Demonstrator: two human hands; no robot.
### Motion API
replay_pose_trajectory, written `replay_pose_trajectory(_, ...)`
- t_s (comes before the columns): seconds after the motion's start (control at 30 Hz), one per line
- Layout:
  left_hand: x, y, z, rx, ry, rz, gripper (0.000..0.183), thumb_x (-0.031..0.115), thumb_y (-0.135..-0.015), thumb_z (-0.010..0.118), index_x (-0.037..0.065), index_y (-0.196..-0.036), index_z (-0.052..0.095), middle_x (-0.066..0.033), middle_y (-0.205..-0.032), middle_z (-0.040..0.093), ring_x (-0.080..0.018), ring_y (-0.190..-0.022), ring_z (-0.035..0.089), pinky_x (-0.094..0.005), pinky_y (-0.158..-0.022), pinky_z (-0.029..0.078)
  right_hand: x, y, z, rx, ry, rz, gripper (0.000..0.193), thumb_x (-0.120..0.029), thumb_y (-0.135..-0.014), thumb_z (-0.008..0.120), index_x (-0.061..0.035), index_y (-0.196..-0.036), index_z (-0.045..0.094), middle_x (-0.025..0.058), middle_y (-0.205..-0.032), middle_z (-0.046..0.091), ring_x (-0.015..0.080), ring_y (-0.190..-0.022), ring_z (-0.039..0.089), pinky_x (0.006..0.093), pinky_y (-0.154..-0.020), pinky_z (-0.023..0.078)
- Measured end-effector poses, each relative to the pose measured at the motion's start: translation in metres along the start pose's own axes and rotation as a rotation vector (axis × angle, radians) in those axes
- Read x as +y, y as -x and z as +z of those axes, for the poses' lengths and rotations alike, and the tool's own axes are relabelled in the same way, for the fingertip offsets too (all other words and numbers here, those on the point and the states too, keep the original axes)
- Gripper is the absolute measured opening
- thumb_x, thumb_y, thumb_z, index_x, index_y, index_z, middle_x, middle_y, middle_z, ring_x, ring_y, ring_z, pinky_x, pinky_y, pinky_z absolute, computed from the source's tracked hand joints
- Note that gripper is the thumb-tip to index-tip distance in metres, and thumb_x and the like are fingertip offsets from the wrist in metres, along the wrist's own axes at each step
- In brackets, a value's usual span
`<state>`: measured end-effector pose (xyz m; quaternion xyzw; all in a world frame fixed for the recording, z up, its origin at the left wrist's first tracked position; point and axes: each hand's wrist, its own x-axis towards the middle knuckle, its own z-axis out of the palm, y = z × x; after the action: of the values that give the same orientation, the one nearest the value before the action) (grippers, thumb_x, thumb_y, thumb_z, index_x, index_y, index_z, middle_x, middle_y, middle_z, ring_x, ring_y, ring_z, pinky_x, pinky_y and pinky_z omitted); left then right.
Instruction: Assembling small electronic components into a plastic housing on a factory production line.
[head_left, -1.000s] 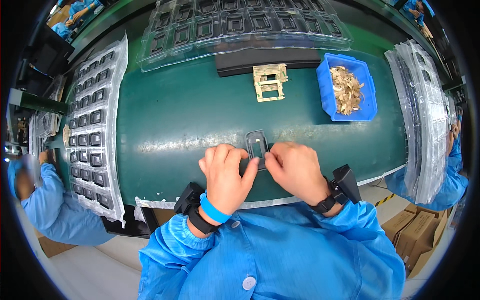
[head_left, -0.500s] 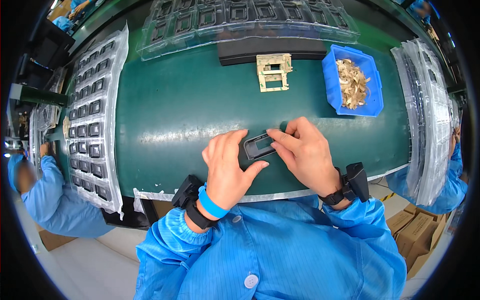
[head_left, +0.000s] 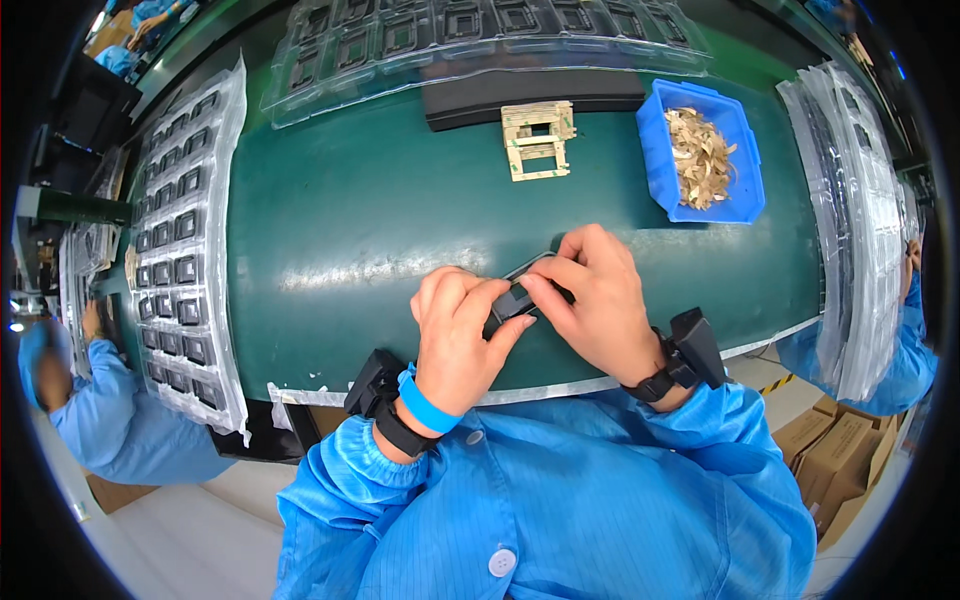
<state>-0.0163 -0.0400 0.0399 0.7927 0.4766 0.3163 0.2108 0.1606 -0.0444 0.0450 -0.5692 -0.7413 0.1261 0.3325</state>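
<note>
A small black plastic frame [head_left: 513, 302] with a rectangular window lies tilted at the middle of the near table area. My left hand [head_left: 452, 328] grips its near-left end, with the thumb on the near side and the fingers on the far side. At the far-right end, my right hand [head_left: 600, 312] has thumb and index finger pinched together on the frame. Both hands cover much of it, and whether the right fingertips also hold a thin strip cannot be made out.
Beyond my hands lie cream adhesive frame sheets [head_left: 538, 178], stacked against a black box [head_left: 460, 108]. A blue bin [head_left: 657, 150] of peeled paper scraps stands right of them. Clear trays with black frames [head_left: 186, 270] line the left and far sides; more trays [head_left: 850, 230] stand right. Co-workers sit both sides.
The black frame has turned steeper, its far-right end swinging away from me. My left fingers have closed in around it, and my right fingertips have moved slightly left along it.
</note>
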Motion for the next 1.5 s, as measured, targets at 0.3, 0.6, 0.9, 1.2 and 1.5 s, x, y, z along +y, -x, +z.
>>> replay_pose_trajectory(0.3, 0.009, 0.005, 0.007, 0.048, -0.067, 0.055, 0.047, 0.019, -0.055, 0.090, 0.006, -0.094, 0.067, -0.0081, -0.093, 0.056, -0.0297, -0.096, 0.054, -0.0401, -0.086, 0.040, -0.007, -0.004, -0.004, 0.074, 0.085, 0.239, 0.017, -0.018, -0.073, 0.077, -0.0084, -0.080, 0.066, 0.0085, -0.093, 0.050, 0.0282, -0.088, 0.052, 0.0414, -0.074, 0.038)
replay_pose_trajectory(0.6, 0.007, 0.005, 0.009, 0.061, -0.041, 0.057, 0.046, 0.020, -0.055, 0.090, 0.006, -0.093, 0.067, -0.0089, -0.094, 0.056, -0.0299, -0.097, 0.054, -0.0399, -0.086, 0.039, -0.008, -0.010, 0.000, 0.033, 0.107, 0.246, 0.009, -0.012, -0.071, 0.073, -0.0072, -0.074, 0.067, 0.0060, -0.088, 0.050, 0.0258, -0.087, 0.053, 0.0410, -0.073, 0.036)
replay_pose_trajectory(0.9, 0.006, 0.008, 0.009, 0.060, -0.025, 0.061, 0.045, 0.017, -0.057, 0.088, 0.005, -0.096, 0.069, -0.0065, -0.092, 0.057, -0.0285, -0.101, 0.055, -0.0389, -0.089, 0.036, -0.012, -0.007, 0.005, 0.016, 0.327, 0.048, 0.005, -0.007, -0.074, 0.065, -0.0054, -0.076, 0.060, 0.0072, -0.087, 0.048, 0.0261, -0.086, 0.049, 0.0404, -0.078, 0.033)
replay_pose_trajectory(1.2, 0.007, 0.007, 0.010, 0.073, -0.014, 0.022, 0.061, 0.014, -0.056, 0.089, 0.004, -0.110, 0.063, -0.0081, -0.093, 0.060, -0.0304, -0.101, 0.056, -0.0419, -0.090, 0.039, -0.028, 0.004, -0.018, -0.046, 0.048, 0.035, 0.013, -0.011, -0.075, 0.070, -0.0085, -0.085, 0.062, 0.0074, -0.093, 0.050, 0.0251, -0.093, 0.053, 0.0405, -0.081, 0.032)
replay_pose_trajectory(1.5, 0.009, 0.007, 0.004, 0.055, -0.054, -0.004, 0.086, 0.015, -0.061, 0.089, 0.002, -0.135, 0.047, -0.0082, -0.102, 0.066, -0.0294, -0.108, 0.054, -0.0420, -0.098, 0.034, 0.039, -0.028, -0.102, 0.272, 0.171, 0.223, 0.009, -0.009, -0.087, 0.064, -0.0038, -0.092, 0.060, 0.0127, -0.089, 0.058, 0.0322, -0.081, 0.059, 0.0415, -0.070, 0.044)
